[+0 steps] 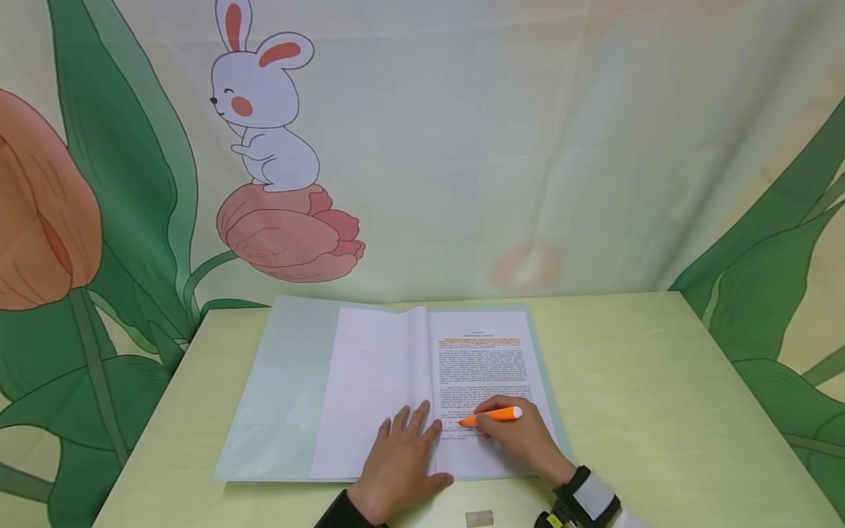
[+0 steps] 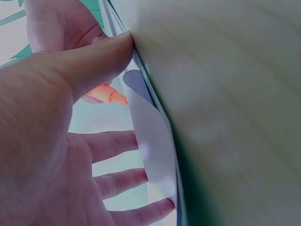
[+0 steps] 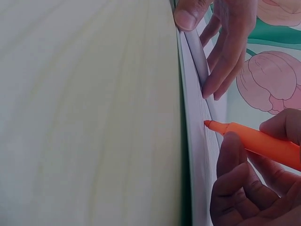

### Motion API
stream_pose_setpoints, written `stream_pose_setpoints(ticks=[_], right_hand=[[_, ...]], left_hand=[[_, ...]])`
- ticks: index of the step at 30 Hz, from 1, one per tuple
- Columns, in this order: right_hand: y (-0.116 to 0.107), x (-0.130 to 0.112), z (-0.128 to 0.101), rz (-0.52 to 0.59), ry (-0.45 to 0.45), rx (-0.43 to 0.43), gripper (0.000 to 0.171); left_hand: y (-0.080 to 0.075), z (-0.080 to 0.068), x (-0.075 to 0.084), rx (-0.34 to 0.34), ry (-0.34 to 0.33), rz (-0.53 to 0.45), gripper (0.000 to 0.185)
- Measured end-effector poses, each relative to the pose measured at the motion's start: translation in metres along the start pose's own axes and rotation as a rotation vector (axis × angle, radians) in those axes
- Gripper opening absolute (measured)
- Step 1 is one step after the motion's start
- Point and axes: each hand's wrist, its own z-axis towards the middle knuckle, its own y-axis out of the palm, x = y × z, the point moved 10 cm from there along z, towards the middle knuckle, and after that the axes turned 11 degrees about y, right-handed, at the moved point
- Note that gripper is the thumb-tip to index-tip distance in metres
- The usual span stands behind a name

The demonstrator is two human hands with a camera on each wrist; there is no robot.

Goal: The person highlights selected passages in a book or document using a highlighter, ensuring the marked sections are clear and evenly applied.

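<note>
An open folder (image 1: pixel 284 411) of printed pages lies on the table, its right-hand page (image 1: pixel 485 456) covered in text with orange highlighting over the top lines. My right hand (image 1: pixel 518 433) pinches an orange highlighter (image 1: pixel 499 415), its tip at the lower lines of that page. In the right wrist view the highlighter (image 3: pixel 265 143) sits between thumb and fingers, the tip against the paper. My left hand (image 1: pixel 403 455) rests with spread fingers across the fold and the lower left page (image 1: pixel 363 389). The left wrist view shows these fingers (image 2: pixel 120 143) on a curved sheet (image 2: pixel 153 136).
A small grey-beige block (image 1: pixel 479 519) lies at the table's front edge, below the folder. The pale wood-grain table (image 1: pixel 660 411) extends to both sides. Behind it hangs a curtain (image 1: pixel 462 147) printed with a rabbit, tulips and leaves. A dark-strapped device (image 1: pixel 584 499) sits on the right wrist.
</note>
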Motion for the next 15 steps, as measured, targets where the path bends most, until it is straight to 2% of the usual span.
stream_pose_setpoints(ticks=[15], right_hand=[[-0.0077, 0.0077, 0.001, -0.019, 0.039, 0.04, 0.004]], left_hand=[[0.0023, 0.0008, 0.0001, 0.011, -0.005, -0.006, 0.08]])
